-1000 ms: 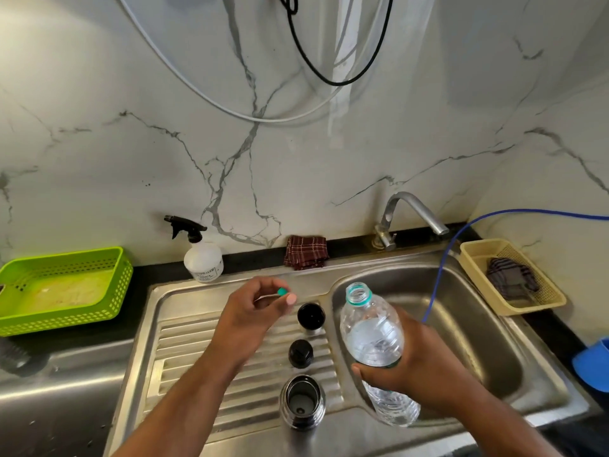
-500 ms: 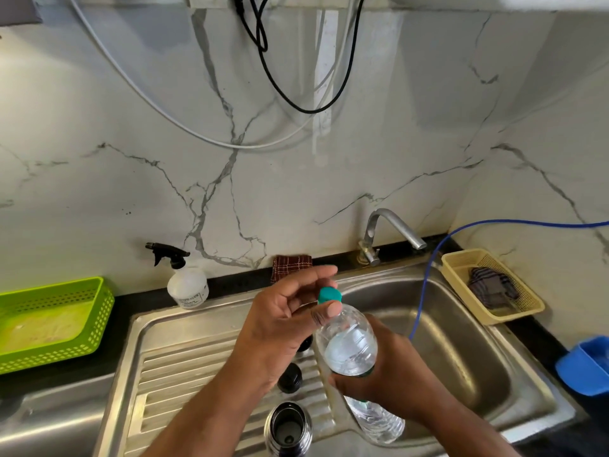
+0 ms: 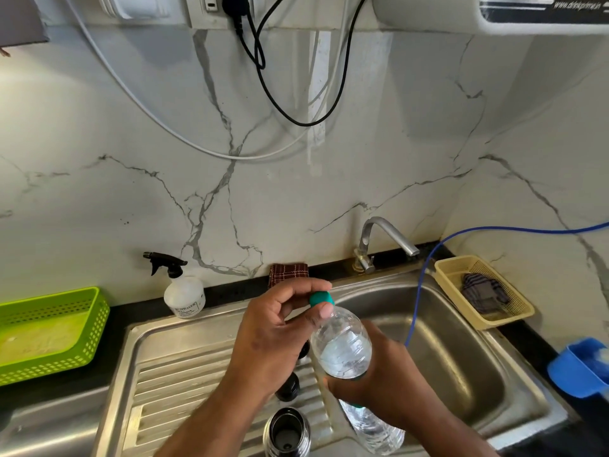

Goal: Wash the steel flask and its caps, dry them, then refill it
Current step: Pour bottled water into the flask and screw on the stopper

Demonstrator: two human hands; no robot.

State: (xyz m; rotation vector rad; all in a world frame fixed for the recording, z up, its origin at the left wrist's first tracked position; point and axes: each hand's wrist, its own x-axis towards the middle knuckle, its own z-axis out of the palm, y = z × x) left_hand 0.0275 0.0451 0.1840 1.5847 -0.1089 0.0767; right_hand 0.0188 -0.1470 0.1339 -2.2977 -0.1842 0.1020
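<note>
The steel flask (image 3: 287, 432) stands open and upright on the ribbed drainboard (image 3: 171, 384) at the bottom middle. Just behind it sits one black cap (image 3: 287, 387); a second black cap (image 3: 304, 349) shows only as a sliver behind my left hand. My right hand (image 3: 379, 387) grips a clear plastic water bottle (image 3: 342, 351) around its middle, tilted over the edge of the sink. My left hand (image 3: 273, 334) pinches the bottle's teal cap (image 3: 320, 298), which sits on the bottle's neck.
Right of the drainboard is the sink basin (image 3: 454, 351), with a tap (image 3: 382, 242) and a blue hose (image 3: 425, 275). A spray bottle (image 3: 183, 291) and checked cloth (image 3: 288, 273) stand at the wall. Green basket (image 3: 49, 334) left, beige basket (image 3: 484, 291) and blue tub (image 3: 580, 367) right.
My left hand brought the teal cap from above the drainboard onto the bottle's neck and stays pinched on it. The camera has tilted upward, showing more wall.
</note>
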